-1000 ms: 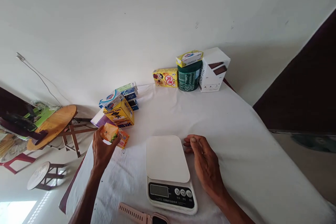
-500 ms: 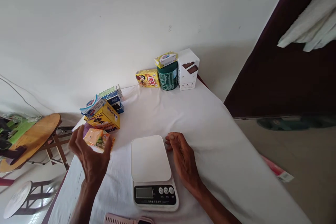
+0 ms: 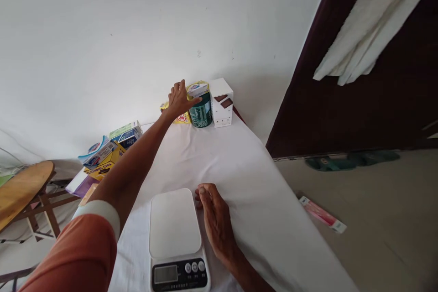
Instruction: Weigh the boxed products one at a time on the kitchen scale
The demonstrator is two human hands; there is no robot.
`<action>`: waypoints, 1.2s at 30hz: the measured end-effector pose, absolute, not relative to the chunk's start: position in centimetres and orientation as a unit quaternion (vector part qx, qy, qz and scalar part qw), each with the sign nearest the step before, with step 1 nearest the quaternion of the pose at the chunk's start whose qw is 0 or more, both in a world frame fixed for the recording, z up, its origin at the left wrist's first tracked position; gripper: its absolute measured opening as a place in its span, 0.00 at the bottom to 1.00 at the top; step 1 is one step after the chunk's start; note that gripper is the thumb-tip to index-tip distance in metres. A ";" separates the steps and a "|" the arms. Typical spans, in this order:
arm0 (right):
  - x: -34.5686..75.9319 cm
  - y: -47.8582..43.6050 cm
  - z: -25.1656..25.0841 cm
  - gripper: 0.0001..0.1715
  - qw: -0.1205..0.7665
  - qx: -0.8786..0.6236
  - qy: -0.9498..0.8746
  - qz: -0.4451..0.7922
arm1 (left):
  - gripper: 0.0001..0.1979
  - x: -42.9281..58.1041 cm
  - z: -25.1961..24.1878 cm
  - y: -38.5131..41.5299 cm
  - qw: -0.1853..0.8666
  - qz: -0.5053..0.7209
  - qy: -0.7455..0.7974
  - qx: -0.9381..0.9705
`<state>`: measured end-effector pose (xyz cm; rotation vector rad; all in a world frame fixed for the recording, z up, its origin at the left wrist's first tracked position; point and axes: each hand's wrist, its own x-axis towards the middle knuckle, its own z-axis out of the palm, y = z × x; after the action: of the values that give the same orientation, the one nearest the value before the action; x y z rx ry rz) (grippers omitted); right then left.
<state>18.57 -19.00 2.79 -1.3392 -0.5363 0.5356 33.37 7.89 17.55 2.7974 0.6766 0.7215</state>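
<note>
My left hand (image 3: 178, 99) is stretched to the back of the table, fingers and thumb apart and nothing in its grip. It is at a small yellow-and-white box (image 3: 198, 88) lying on top of a dark green canister (image 3: 201, 113), and I cannot tell whether it touches either. Behind it, a yellow box (image 3: 182, 117) is partly covered by the hand. My right hand (image 3: 218, 221) rests on the cloth along the right side of a white kitchen scale (image 3: 175, 223), its fingers loosely curled and holding nothing. The scale's platform is bare and its display looks blank.
A white carton (image 3: 222, 107) stands right of the canister. On the left, past my forearm, are a yellow box (image 3: 102, 166), blue-and-white boxes (image 3: 97, 150) and a purple packet (image 3: 80, 185). The white tablecloth (image 3: 222, 159) reaches the wall. A pink-and-white box (image 3: 323, 214) lies on the floor.
My left hand has moved from the orange packet at the left to the stacked box and canister at the back. The view has turned right; my right hand stays beside the scale.
</note>
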 end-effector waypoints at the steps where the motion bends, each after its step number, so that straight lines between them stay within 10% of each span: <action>1: 18.5 -19.0 2.7 0.24 0.720 -0.604 -0.241 0.242 | 0.39 34.4 18.1 8.2 0.091 0.228 0.234 0.941; 9: 18.5 -18.9 2.5 0.26 0.721 -0.613 -0.244 0.214 | 0.23 35.7 19.0 9.3 0.125 0.151 0.272 0.942; 26: 19.0 -19.0 1.5 0.26 0.749 -0.596 -0.160 0.241 | 0.30 2.9 12.2 -6.5 0.277 0.161 0.239 0.917; 36: 19.0 -18.8 0.8 0.32 0.711 -0.634 -0.192 0.237 | 0.32 -0.2 8.3 -10.1 0.304 0.120 0.239 0.914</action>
<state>19.04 -18.78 0.84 -1.4051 -0.4262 0.5249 -0.16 -10.14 8.31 2.4222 0.6345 0.3179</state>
